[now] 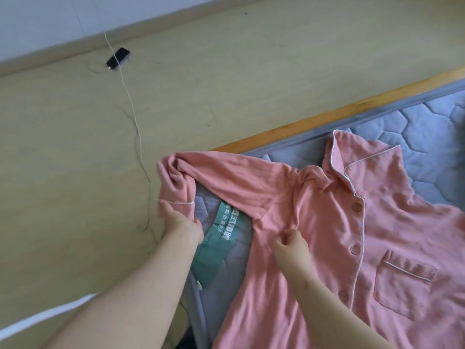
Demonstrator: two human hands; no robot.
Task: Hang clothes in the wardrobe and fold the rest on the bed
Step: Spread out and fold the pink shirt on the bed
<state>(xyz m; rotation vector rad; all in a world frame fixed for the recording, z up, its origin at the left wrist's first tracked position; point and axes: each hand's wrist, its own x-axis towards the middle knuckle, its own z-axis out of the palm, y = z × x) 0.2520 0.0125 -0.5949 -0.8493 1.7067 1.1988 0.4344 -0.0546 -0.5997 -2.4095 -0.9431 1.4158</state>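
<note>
A pink button-up pyjama shirt [334,222] with white piping lies front up on the grey quilted mattress [432,137], collar toward the far edge. One sleeve stretches left past the mattress corner. My left hand [181,222] grips the cuff end of that sleeve [176,187], which bends back over itself. My right hand [292,244] pinches the fabric near the armpit seam, where the cloth bunches into folds. A chest pocket [402,283] and several buttons show on the shirt's front.
A green label [216,245] is sewn on the mattress corner between my hands. The bed's wooden frame edge [352,109] runs along the far side. On the beige floor lies a black phone [118,57] with a white charging cable [137,122] trailing toward the bed.
</note>
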